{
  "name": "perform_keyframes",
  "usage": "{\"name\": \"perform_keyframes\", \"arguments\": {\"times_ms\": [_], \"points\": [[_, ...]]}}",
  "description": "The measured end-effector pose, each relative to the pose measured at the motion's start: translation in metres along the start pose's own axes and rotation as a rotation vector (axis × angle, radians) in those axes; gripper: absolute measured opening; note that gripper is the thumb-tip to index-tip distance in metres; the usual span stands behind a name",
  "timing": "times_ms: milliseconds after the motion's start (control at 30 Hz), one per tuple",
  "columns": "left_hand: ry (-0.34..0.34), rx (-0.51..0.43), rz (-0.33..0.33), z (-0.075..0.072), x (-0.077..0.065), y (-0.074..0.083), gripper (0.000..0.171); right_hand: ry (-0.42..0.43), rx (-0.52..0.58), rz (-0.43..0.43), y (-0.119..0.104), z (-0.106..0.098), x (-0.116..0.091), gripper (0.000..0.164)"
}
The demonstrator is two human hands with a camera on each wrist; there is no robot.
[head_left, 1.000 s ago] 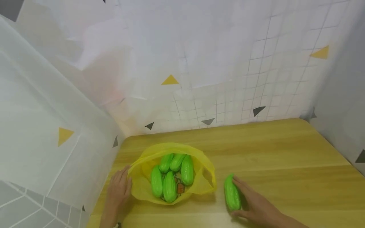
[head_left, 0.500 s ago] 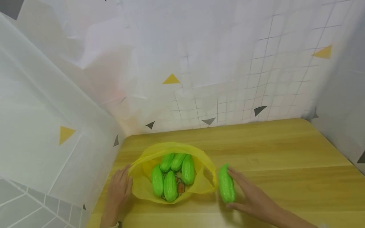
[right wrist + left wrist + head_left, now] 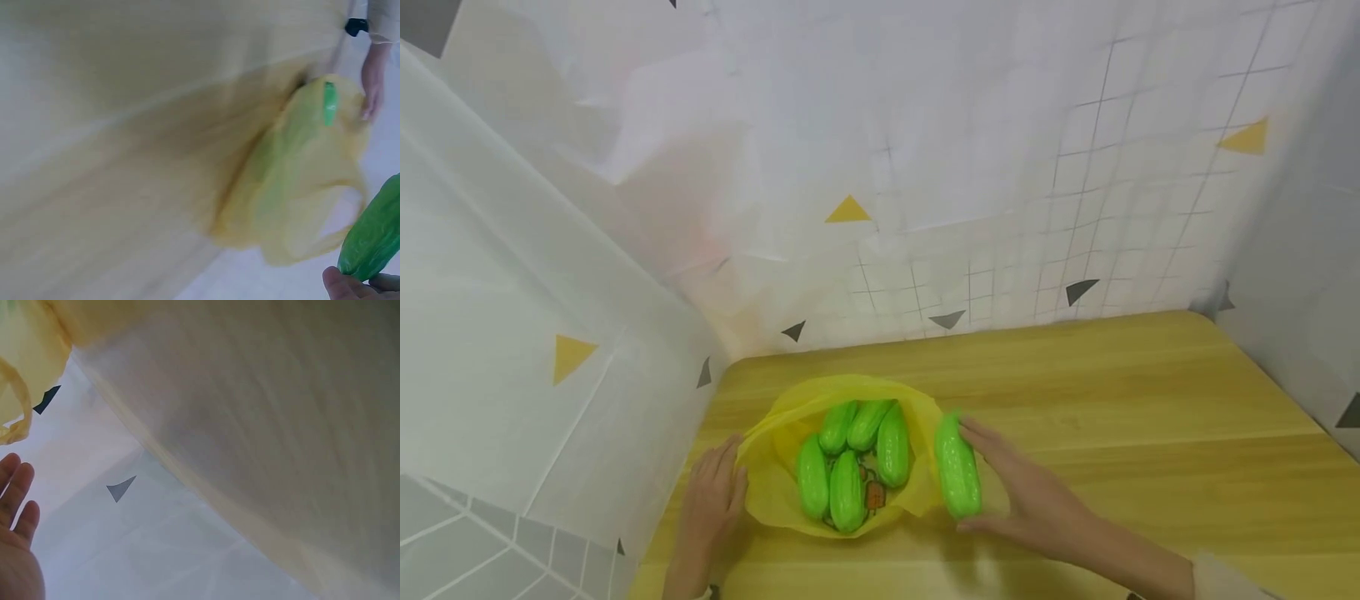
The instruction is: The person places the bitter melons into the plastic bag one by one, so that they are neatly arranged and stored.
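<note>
My right hand point(image 3: 1026, 500) pinches a glossy green cucumber point(image 3: 958, 471) by its ends, between fingertips and thumb, beside the bag's right rim. It overlaps the handle side of the yellow plastic bag point(image 3: 767, 492) in the head view. Several more green cucumbers point(image 3: 847, 492) lie inside the bag, whose mouth gapes upward. My left hand point(image 3: 709, 492) is at the bag's left rim with its fingers extended; in the left wrist view those fingers point(image 3: 15, 494) are close to a bag handle point(image 3: 22, 394). The right wrist view shows the held cucumber point(image 3: 372, 234) raised, with the thumb at its lower end.
A wooden table point(image 3: 1112, 400) extends to the right and behind the bag. White sheets with triangle patterns form a back wall point(image 3: 925, 167) and side walls point(image 3: 512, 250) close round the table.
My right hand has lifted the cucumber off the table and carried it leftward to the bag's right rim. The left hand and the bag have stayed in place.
</note>
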State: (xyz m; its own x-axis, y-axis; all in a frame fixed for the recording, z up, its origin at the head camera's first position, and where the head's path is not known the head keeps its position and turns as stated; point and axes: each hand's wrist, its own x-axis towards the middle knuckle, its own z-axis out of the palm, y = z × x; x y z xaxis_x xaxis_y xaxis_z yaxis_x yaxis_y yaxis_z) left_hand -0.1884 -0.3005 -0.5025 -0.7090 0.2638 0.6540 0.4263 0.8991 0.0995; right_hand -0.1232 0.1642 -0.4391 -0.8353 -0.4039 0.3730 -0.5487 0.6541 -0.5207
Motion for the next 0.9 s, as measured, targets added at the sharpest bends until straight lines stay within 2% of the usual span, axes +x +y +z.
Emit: {"name": "perform_keyframes", "arguments": {"times_ms": [200, 300, 433, 567, 767, 900], "points": [[0.011, -0.003, 0.0, 0.001, -0.002, -0.003, 0.043, -0.053, 0.075, -0.056, -0.029, -0.001, 0.019, 0.106], [0.029, -0.002, 0.008, 0.001, -0.002, -0.004, 0.044, -0.073, 0.123, -0.115, -0.04, 0.001, 0.023, 0.105], [0.063, 0.002, 0.036, 0.002, 0.0, -0.005, 0.043, -0.163, 0.181, -0.148, -0.048, 0.013, 0.022, 0.102], [0.071, 0.002, 0.056, 0.005, 0.0, -0.006, 0.043, -0.256, 0.175, -0.14, -0.047, 0.028, 0.02, 0.101], [0.032, -0.007, 0.026, 0.004, -0.001, -0.006, 0.043, -0.312, 0.111, -0.128, -0.036, 0.049, 0.025, 0.105], [0.052, -0.007, 0.04, 0.005, -0.001, -0.007, 0.04, -0.34, 0.074, -0.11, -0.029, 0.062, 0.028, 0.106]]}}
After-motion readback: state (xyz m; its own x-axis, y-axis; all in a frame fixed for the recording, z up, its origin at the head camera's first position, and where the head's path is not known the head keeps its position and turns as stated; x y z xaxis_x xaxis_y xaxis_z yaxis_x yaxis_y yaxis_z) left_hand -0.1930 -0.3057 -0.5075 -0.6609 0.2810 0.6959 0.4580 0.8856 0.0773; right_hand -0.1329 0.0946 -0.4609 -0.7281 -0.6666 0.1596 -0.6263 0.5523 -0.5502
